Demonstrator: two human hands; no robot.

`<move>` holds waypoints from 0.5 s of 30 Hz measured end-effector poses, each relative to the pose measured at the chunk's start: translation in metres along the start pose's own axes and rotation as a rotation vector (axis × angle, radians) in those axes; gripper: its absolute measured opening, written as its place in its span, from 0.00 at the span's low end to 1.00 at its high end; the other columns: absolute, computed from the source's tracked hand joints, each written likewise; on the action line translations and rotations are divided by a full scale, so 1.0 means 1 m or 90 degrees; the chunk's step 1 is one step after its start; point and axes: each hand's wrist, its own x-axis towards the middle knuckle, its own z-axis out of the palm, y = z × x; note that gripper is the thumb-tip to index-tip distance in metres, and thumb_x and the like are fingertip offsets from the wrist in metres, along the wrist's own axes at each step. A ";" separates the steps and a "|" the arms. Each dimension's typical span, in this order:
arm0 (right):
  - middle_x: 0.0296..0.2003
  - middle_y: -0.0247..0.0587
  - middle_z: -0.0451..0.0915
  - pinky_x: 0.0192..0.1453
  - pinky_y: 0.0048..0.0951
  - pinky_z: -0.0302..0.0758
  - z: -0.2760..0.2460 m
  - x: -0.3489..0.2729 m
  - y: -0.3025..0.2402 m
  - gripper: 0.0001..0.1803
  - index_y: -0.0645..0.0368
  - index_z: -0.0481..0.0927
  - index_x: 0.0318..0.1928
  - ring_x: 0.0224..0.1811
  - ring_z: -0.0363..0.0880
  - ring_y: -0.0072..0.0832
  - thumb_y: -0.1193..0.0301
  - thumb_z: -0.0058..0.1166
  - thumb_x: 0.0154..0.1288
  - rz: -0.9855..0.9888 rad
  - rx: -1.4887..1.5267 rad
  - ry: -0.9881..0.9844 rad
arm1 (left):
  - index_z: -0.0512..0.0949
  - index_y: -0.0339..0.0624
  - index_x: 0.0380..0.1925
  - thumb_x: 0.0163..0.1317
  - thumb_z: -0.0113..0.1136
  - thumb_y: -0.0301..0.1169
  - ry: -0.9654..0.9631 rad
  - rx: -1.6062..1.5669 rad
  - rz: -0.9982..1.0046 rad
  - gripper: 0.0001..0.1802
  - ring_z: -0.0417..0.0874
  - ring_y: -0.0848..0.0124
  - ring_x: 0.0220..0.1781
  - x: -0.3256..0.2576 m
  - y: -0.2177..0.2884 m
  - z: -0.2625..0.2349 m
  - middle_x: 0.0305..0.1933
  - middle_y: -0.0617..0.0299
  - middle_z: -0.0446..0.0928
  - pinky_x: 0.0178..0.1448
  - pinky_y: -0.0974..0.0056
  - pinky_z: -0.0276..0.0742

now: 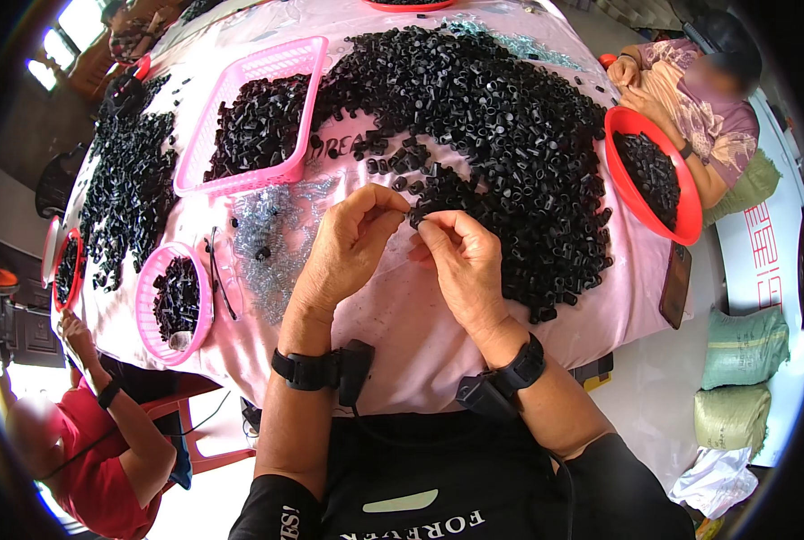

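Note:
Above the pink cloth, my left hand (350, 241) and my right hand (463, 266) meet with thumbs and forefingers pinched together. Between their fingertips is a small black plastic piece (415, 218), mostly covered by the fingers, so its exact shape cannot be made out. Just beyond lies a wide heap of small black tubular plastic caps (519, 153). To the left of my left hand, small see-through bluish plastic pieces (271, 243) are spread on the cloth. Both my wrists wear black straps with a boxy black device.
A pink rectangular basket (307, 117) of black parts stands beyond my left hand, with a round pink basket (206, 306) nearer. At right are a red bowl (688, 211) and a phone (676, 286) by the table edge. Other people sit left and right; another black heap (127, 180) lies left.

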 end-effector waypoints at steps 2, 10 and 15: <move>0.33 0.37 0.86 0.39 0.21 0.82 0.000 0.000 0.000 0.08 0.67 0.82 0.44 0.33 0.86 0.20 0.73 0.59 0.75 -0.006 -0.029 -0.007 | 0.81 0.34 0.44 0.68 0.58 0.18 -0.012 0.016 0.005 0.07 0.80 0.79 0.43 0.000 0.000 0.001 0.39 0.66 0.81 0.50 0.71 0.77; 0.33 0.37 0.86 0.39 0.22 0.82 0.001 -0.002 0.001 0.05 0.68 0.82 0.44 0.32 0.86 0.20 0.76 0.60 0.73 -0.036 -0.063 0.006 | 0.81 0.32 0.44 0.67 0.60 0.16 -0.027 0.006 0.005 0.07 0.82 0.78 0.44 0.000 -0.001 0.002 0.40 0.64 0.83 0.50 0.71 0.79; 0.33 0.37 0.87 0.39 0.22 0.82 0.001 -0.002 -0.001 0.05 0.68 0.82 0.44 0.33 0.87 0.21 0.78 0.60 0.72 -0.043 -0.075 0.006 | 0.81 0.33 0.43 0.67 0.60 0.16 -0.017 -0.041 -0.011 0.07 0.82 0.78 0.43 0.002 -0.007 0.003 0.41 0.64 0.83 0.51 0.71 0.79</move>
